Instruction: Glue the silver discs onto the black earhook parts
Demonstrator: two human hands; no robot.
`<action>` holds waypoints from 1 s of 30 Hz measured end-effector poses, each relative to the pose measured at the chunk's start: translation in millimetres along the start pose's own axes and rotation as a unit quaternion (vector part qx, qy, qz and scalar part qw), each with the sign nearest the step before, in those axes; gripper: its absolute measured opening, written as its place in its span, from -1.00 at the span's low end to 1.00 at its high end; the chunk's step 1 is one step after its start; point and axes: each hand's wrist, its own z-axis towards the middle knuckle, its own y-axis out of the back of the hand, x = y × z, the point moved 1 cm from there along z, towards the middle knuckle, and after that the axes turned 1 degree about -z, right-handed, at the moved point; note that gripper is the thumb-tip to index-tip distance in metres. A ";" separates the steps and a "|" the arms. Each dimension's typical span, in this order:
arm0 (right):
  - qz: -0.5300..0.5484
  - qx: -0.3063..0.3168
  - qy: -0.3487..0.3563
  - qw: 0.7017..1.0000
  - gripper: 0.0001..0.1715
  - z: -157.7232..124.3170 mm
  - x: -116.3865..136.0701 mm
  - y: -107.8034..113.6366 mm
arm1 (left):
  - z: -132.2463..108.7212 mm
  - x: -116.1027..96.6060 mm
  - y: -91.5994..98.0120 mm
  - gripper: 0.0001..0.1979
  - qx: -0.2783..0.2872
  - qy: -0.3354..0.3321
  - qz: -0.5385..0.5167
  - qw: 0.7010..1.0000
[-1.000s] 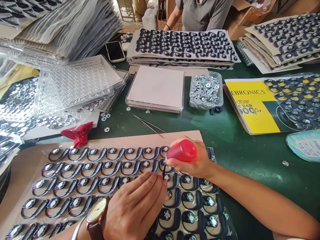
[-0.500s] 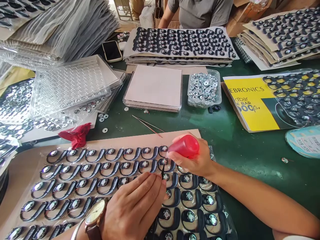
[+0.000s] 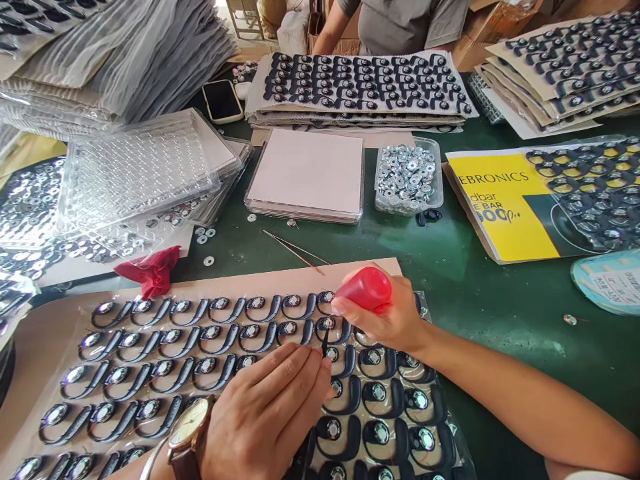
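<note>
My right hand [image 3: 387,320] is wrapped round a small red squeeze bottle [image 3: 366,289] whose dark nozzle points down at a black ear-hook part [image 3: 334,347] on the cardboard sheet [image 3: 30,347]. My left hand [image 3: 267,413], a brown-strapped watch [image 3: 193,423] on its wrist, lies on the rows of parts just below the nozzle. Its fingertips are drawn together beside the nozzle tip; I cannot see anything between them. Several rows of black ear-hooks with round silver speakers cover the sheet.
A red rag [image 3: 150,270] lies at the sheet's top left. Clear plastic trays [image 3: 140,173], a white pad [image 3: 307,173], a tub of silver discs [image 3: 407,177], a phone [image 3: 223,101], more loaded sheets [image 3: 365,83] and a yellow box [image 3: 500,213] sit on the green table. Another person [image 3: 400,23] is opposite.
The red bottle and my right hand have shifted slightly up and tilted; my left hand has stayed beside the nozzle. The view has drifted a little.
</note>
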 end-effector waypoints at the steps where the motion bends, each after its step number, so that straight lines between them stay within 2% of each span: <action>1: -0.011 -0.002 0.000 1.000 -0.72 0.4 0.9 0.9 | 0.8 0.6 0.7 -0.73 0.000 0.005 -0.001 1.000; 11: -0.014 -0.005 -0.025 1.000 -0.69 -1.6 6.3 4.9 | 18.8 7.7 13.6 -0.77 -0.007 0.027 -0.042 0.999; 19: 0.003 0.009 -0.008 1.000 -0.74 -2.7 2.9 2.6 | 8.2 12.6 9.6 -0.72 -0.007 0.055 -0.076 0.996; 22: 0.015 0.014 -0.002 1.000 -0.77 -3.8 3.0 2.4 | 11.1 18.0 11.1 -0.69 -0.001 0.090 -0.113 0.989; 27: 0.026 0.026 0.035 0.999 -0.74 -6.4 -0.2 -0.4 | 17.8 25.4 13.4 -0.79 -0.055 0.165 -0.155 0.972; 30: 0.043 0.040 0.028 0.998 -0.70 -7.4 -1.4 -1.2 | 16.7 27.4 13.0 -0.82 -0.053 0.190 -0.163 0.967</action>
